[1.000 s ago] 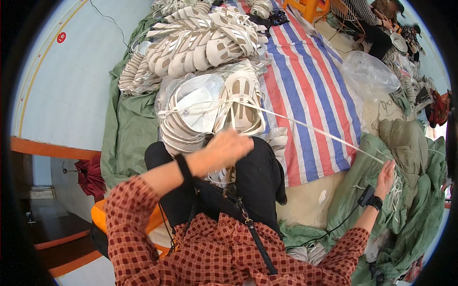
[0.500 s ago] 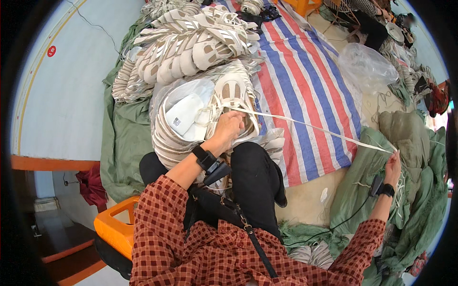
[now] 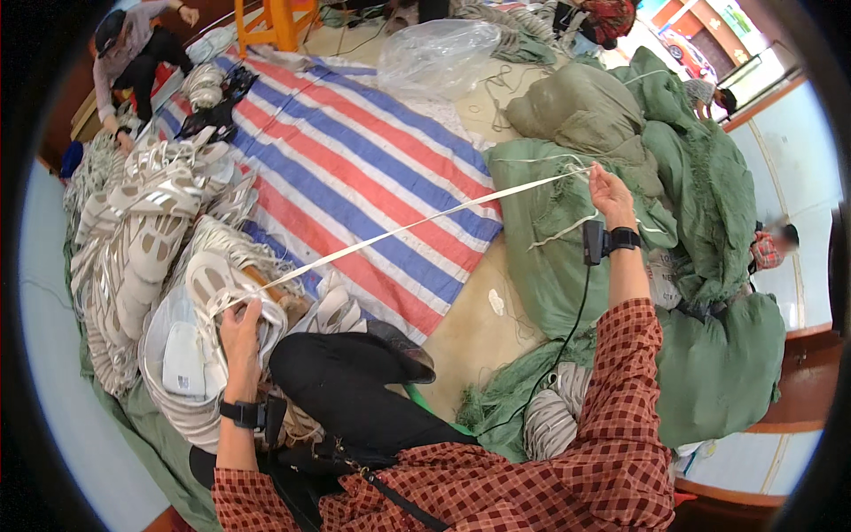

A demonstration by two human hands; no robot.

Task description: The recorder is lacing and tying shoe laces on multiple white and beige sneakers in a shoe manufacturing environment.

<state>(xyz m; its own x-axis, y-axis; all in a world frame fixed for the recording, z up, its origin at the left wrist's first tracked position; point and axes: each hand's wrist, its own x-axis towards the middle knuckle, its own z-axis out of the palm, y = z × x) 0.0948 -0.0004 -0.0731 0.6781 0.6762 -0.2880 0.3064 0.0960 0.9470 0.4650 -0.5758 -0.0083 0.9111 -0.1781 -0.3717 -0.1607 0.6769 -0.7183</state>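
A long cream shoelace [image 3: 425,219] runs taut across the view from a shoe upper to my right hand. The beige and white upper [image 3: 209,277], with mesh windows at its toe, lies at the left on a stack of like uppers [image 3: 164,417]. My left hand [image 3: 239,339] is closed on this upper, fingers by its lacing; the exact grip is partly hidden. Out at the right, my right hand [image 3: 612,197] is raised and pinches the far part of the lace, with loose ends hanging near it. A clear bag with a white packet [image 3: 183,359] rests beside the upper.
More shoe uppers [image 3: 146,230] are heaped at the far left, where another person [image 3: 142,62] works. A striped sheet [image 3: 372,186] covers the floor ahead. Green sacks [image 3: 550,239] stand at the right. A black cable [image 3: 572,332] hangs from my right wrist device.
The view has turned to the right, bringing more sacks and other people into sight. My right hand has moved up and farther forward, with the lace still stretched; my left hand stays at the upper.
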